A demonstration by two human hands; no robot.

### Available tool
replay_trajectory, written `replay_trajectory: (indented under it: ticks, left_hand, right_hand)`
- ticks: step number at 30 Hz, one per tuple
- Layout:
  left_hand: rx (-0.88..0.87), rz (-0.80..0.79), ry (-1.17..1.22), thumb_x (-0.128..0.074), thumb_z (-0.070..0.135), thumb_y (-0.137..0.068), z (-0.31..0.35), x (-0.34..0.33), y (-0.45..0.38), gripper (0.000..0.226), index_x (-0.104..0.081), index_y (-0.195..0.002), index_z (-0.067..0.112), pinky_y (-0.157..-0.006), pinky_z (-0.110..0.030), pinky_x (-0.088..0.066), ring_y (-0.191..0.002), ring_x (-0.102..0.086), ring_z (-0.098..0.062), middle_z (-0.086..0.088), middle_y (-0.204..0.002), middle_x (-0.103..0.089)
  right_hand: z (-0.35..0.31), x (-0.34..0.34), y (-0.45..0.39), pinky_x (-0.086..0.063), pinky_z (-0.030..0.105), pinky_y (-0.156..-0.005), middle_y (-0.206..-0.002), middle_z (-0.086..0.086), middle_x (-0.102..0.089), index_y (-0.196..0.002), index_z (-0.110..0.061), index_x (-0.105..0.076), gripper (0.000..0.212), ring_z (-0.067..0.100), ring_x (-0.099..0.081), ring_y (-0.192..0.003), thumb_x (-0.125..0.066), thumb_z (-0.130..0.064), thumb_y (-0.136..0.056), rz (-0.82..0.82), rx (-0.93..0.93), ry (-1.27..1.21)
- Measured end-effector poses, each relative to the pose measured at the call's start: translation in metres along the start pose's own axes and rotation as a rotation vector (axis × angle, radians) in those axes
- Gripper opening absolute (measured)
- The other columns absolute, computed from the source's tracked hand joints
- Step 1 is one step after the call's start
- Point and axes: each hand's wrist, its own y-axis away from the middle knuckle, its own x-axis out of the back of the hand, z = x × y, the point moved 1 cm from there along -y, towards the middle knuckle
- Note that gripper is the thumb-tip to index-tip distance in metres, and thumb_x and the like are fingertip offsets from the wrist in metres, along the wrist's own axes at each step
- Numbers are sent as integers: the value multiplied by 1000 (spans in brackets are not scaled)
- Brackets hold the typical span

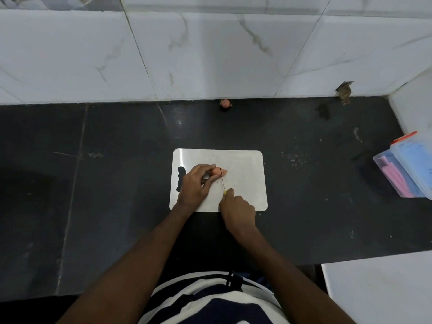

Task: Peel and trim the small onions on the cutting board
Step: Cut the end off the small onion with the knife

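Two bare forearms reach up from the bottom of the frame, over a black-and-white striped shirt (pixel 210 298) at the lower centre, toward a white cutting board (pixel 243 183) lying on a dark counter (pixel 105 195) in the middle of the picture. The right hand (pixel 238 210) sits at the board's near edge, fingers curled round the yellow handle of a thin knife (pixel 222 182); only a sliver of the handle shows above the knuckles, and the narrow blade runs up the frame from it to cross a small onion (pixel 217 171). The left hand (pixel 196 185), just left of the blade, pinches that onion between thumb and fingertips and holds it down on the board, left of the board's centre and beside the dark handle cut-out at the board's left end. The onion is pinkish, and a bit of papery skin sticks out on the right side of the blade. At the right edge of the frame, on the counter, stands a clear plastic box (pixel 406 167) with pink and blue contents and an orange clip on top. Farther up, at the back edge of the counter just right of centre, a second small onion (pixel 225 103) lies against the foot of a white marbled tile wall (pixel 210 50), well apart from the board.
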Motion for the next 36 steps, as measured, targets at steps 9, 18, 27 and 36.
replay_trajectory:
  ticks: [9, 18, 27, 36]
  left_hand:
    - [-9, -113, -93, -68, 22, -108, 4, 4, -1, 41, -61, -149, 20, -94, -17, -59, -122, -61, -14, 1, -133, -62]
    - [-90, -136, -218, -84, 24, -98, 14, 16, -8, 29, -77, -125, 17, -92, -41, -59, -108, -66, -23, -2, -118, -71]
    - [-6, -108, -99, -79, 16, -101, 11, 31, 12, 24, -70, -123, 17, -91, -34, -63, -108, -70, -12, 5, -122, -72]
    - [32, -75, -39, -72, 31, -108, 25, 17, 3, 23, -73, -130, 26, -90, -28, -63, -111, -70, -2, 16, -126, -73]
  right_hand:
    - [-6, 7, -3, -38, 34, -64, -102, 6, -72, -114, -13, -50, 15, 29, -73, -90, -41, -11, -102, 20, -18, 16]
    - [-5, 7, -4, -36, 33, -64, -96, 5, -70, -113, -12, -52, 16, 29, -72, -90, -42, -7, -102, 27, -22, -24]
    - [-3, 7, -4, -38, 35, -66, -105, 7, -71, -116, -11, -51, 16, 29, -72, -92, -42, -10, -103, 16, -5, -21]
    - [16, 12, -2, -43, 39, -68, -107, 10, -70, -121, -9, -48, 19, 33, -72, -94, -44, -10, -103, 10, -22, -12]
